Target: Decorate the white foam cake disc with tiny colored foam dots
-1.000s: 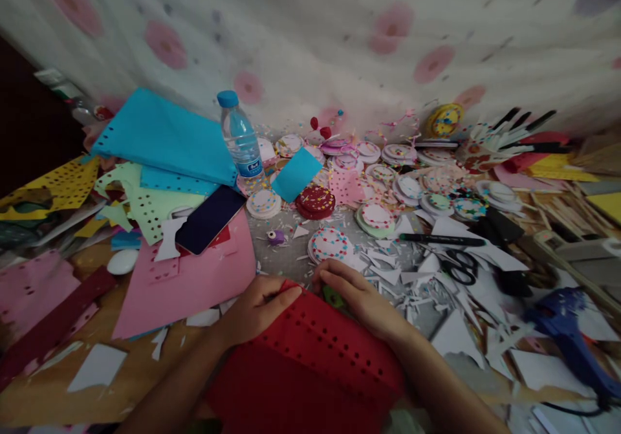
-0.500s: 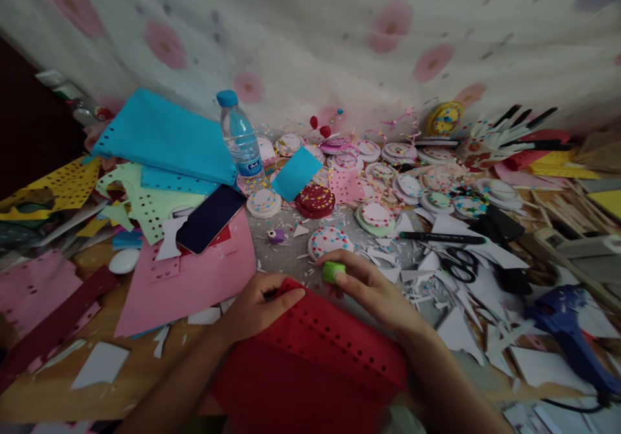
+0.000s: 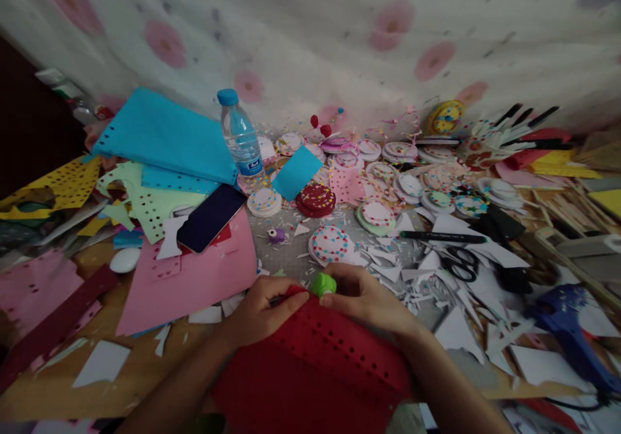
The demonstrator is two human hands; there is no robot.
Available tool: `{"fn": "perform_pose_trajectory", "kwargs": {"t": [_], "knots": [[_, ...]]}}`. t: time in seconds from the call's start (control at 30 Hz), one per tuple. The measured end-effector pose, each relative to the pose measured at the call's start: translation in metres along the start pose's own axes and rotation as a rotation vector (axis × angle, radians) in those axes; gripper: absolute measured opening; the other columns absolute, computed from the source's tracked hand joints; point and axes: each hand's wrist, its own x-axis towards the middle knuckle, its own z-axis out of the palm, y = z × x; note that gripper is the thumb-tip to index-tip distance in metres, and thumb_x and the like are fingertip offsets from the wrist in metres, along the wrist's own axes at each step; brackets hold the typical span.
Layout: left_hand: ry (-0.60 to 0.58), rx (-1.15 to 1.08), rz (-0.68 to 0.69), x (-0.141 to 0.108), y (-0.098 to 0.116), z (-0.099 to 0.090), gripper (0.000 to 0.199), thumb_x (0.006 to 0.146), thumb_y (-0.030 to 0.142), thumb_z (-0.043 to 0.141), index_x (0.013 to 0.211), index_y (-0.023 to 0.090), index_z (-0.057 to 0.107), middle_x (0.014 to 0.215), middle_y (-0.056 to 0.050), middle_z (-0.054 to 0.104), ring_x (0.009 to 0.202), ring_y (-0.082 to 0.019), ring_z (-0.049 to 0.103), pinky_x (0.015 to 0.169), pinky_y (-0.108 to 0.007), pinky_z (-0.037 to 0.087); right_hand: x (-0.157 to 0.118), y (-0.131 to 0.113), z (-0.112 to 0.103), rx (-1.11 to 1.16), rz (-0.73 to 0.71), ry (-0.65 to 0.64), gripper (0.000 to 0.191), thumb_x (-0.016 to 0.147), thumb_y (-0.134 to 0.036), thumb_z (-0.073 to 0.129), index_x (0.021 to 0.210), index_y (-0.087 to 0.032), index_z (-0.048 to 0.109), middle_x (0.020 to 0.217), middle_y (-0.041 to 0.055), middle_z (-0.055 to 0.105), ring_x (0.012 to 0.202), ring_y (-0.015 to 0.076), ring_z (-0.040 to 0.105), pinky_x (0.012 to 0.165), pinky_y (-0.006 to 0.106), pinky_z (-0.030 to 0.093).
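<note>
A red sheet (image 3: 310, 376) with rows of punched holes lies in front of me, one strip along its top folded over. My left hand (image 3: 274, 311) pinches its upper left corner between thumb and fingers. In my right hand (image 3: 366, 298) is a small green craft punch (image 3: 323, 284), gripped between thumb and fingers at the sheet's upper edge, close to my left fingertips. Whether the paper sits inside the punch's slot is hidden. Just beyond the hands is a white paper disc (image 3: 331, 244) edged with red and blue dots.
A water bottle (image 3: 242, 136) stands upright at the back, near a dark phone (image 3: 212, 218) on pink paper (image 3: 204, 285). Scissors (image 3: 460, 264), a black pen (image 3: 441, 237), a blue glue gun (image 3: 572, 337) and white paper scraps crowd the right. Decorated paper discs line the back.
My right hand has moved left and slightly down, bringing the green punch from above the sheet to its edge beside my left fingers. The left hand keeps its hold.
</note>
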Motion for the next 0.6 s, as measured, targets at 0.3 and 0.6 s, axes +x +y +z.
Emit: {"fn": "perform_pose_trajectory", "kwargs": {"t": [0.3, 0.6], "knots": [[0.068, 0.086, 0.028, -0.0003, 0.0001, 0.0016, 0.023, 0.089, 0.024, 0.053, 0.076, 0.015, 0.071, 0.062, 0.002, 0.062, 0.058, -0.009, 0.050, 0.054, -0.018, 0.036, -0.0027, 0.0003, -0.0031, -0.152, 0.000, -0.022, 0.034, 0.077, -0.047, 0.069, 0.078, -0.016, 0.055, 0.069, -0.0042, 0.043, 0.062, 0.0093, 0.039, 0.055, 0.022, 0.030], [0.107, 0.108, -0.021, 0.0010, -0.0020, 0.0055, 0.037, 0.091, 0.031, 0.050, 0.058, 0.014, 0.056, 0.054, 0.002, 0.050, 0.056, -0.010, 0.045, 0.052, -0.020, 0.032, 0.0017, 0.0062, -0.0002, -0.146, 0.036, -0.053, 0.031, 0.073, -0.044, 0.073, 0.083, -0.019, 0.058, 0.071, -0.0039, 0.048, 0.065, 0.0109, 0.042, 0.060, 0.023, 0.036]]}}
